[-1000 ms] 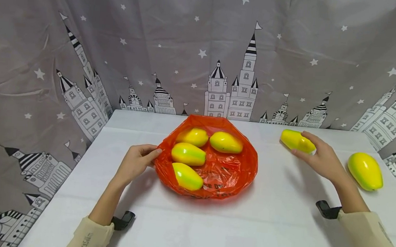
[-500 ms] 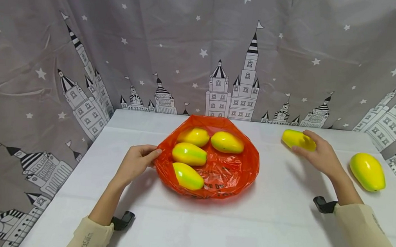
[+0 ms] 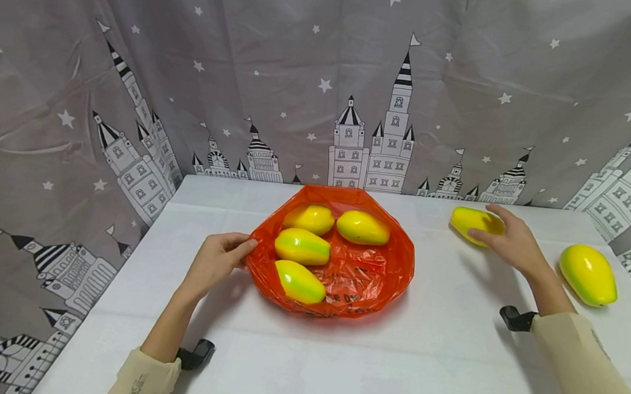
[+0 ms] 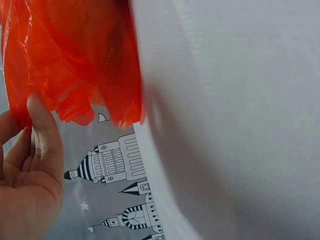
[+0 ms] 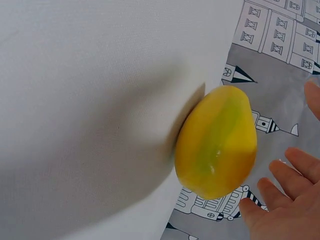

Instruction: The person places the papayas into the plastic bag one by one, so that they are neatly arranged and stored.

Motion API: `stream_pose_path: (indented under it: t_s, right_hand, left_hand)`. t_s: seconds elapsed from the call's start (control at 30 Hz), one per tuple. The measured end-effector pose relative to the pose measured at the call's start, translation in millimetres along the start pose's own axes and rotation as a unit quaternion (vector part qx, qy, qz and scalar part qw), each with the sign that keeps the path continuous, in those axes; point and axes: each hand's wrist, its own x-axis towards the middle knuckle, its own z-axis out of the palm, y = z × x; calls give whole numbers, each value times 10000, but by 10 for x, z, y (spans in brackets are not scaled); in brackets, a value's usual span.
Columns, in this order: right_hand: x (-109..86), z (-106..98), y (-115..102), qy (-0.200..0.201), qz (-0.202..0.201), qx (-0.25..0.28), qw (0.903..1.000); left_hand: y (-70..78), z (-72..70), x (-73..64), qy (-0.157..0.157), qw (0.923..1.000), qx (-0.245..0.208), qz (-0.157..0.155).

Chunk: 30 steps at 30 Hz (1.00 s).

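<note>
In the head view, the left hand (image 3: 215,263) pinches the rim of a shiny red plastic bag (image 3: 366,286), where four yellow-green oval fruits (image 3: 302,246) lie; the right hand (image 3: 516,243) is at a smooth yellow oval fruit (image 3: 466,221) on the white table (image 3: 390,379). In the left wrist view, the pinch shows closely. In the right wrist view, the hand is spread, holding nothing, beside this fruit.

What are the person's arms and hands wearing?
The left hand and right hand wear no gloves. The left sleeve and right sleeve are beige. The left one has dark lettering. A small black gadget pokes out near each sleeve's end.
</note>
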Motion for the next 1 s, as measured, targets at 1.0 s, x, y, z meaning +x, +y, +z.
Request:
stream_pose_path:
  t_s: [1.0]
  right_hand:
    - [228,98,186,21,-154,-864,9961]
  left_hand:
    - [-2,-8,7,-73,10000,18,-32]
